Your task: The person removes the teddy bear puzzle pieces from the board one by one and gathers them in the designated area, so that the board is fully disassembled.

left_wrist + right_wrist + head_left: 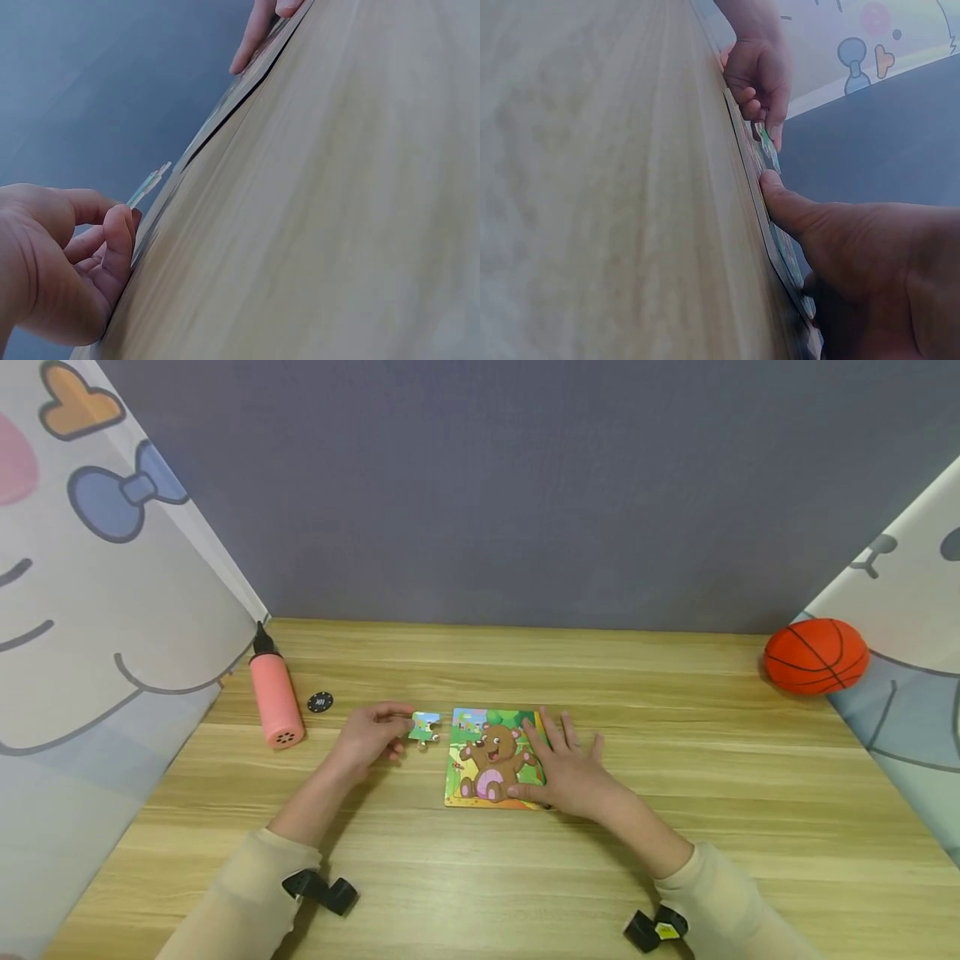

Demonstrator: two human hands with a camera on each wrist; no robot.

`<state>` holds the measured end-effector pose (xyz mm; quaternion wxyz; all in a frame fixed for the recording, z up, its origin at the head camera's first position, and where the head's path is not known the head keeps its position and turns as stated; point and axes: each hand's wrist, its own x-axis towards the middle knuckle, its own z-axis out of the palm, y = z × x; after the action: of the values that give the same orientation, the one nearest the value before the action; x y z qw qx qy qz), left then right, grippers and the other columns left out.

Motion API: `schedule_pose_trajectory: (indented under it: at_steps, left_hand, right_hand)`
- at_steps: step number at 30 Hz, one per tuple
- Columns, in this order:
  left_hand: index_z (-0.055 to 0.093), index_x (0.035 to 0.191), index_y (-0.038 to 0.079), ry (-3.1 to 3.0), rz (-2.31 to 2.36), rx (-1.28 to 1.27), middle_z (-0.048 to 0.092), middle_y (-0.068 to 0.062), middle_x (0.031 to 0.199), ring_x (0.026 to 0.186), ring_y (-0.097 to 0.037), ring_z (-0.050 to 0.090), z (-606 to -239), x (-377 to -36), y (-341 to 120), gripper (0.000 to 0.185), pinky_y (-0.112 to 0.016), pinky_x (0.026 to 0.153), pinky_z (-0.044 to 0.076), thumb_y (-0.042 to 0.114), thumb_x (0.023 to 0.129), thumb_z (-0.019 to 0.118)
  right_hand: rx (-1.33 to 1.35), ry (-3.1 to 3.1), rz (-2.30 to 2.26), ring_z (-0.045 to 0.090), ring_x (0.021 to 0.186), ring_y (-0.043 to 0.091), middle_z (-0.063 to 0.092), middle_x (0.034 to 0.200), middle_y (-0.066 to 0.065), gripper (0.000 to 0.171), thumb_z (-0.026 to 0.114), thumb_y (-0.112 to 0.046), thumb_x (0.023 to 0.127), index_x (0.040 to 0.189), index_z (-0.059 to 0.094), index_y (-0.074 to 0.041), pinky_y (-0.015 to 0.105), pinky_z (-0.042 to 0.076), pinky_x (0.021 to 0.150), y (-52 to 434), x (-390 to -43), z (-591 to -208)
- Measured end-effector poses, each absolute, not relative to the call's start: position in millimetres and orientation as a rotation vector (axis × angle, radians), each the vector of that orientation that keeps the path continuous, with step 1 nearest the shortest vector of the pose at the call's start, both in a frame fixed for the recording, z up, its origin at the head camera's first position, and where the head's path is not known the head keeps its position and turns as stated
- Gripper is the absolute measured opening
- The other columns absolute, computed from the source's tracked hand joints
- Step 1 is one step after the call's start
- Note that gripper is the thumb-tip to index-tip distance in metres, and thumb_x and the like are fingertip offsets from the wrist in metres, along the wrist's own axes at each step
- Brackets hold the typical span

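My left hand [370, 739] pinches a jigsaw piece [423, 727] between thumb and fingers, just left of the puzzle and apart from it. Blue and green print shows on the piece. In the left wrist view the same piece [148, 186] appears edge-on, raised off the table. A flat square jigsaw puzzle [491, 764] with a brown bear picture lies on the table. Spread fingers of my right hand [572, 770] rest on its right side and cover part of that edge. The right wrist view shows the right thumb [780, 201] against the puzzle.
A pink hand pump [276, 697] with a black nozzle lies at the left. Beside it is a black round chip [320, 702]. An orange toy basketball [817, 657] sits at the back right. A grey panel [525, 493] borders the wooden table [465, 885] behind.
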<state>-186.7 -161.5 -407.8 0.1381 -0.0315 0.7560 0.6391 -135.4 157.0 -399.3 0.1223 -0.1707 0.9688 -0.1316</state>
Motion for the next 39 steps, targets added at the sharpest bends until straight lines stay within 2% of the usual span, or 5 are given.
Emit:
schedule_pose_trajectory:
  at_steps: [10,29,39]
  left_hand:
    - [0.057,0.134,-0.005,2.204,1.821,-0.095,0.066,-0.016,0.106,0.064,-0.013,0.058,-407,-184,-175,0.039,-0.022,0.056,0.055,0.003,0.097,0.063]
    - [0.052,0.138,-0.009,2.202,1.856,-0.121,0.065,-0.011,0.101,0.061,-0.009,0.058,-404,-182,-203,0.042,-0.021,0.055,0.054,0.007,0.100,0.062]
    - [0.052,0.138,-0.011,2.193,1.899,-0.218,0.065,-0.004,0.090,0.059,-0.007,0.058,-406,-182,-214,0.042,-0.023,0.056,0.056,0.004,0.100,0.062]
  right_hand:
    - [-0.389,2.831,-0.358,-0.007,0.150,0.045,-0.009,0.167,0.015,0.111,0.058,-0.077,0.085,0.164,0.009,-0.016,0.086,-0.002,0.099,156,-134,-399]
    - [-0.411,2.853,-0.344,-0.003,0.150,0.047,-0.005,0.168,0.016,0.108,0.057,-0.076,0.086,0.164,0.011,-0.016,0.087,0.000,0.098,157,-134,-399]
    - [-0.395,2.849,-0.321,-0.004,0.150,0.046,-0.007,0.168,0.014,0.110,0.055,-0.079,0.084,0.164,0.010,-0.019,0.090,0.000,0.093,157,-135,-401]
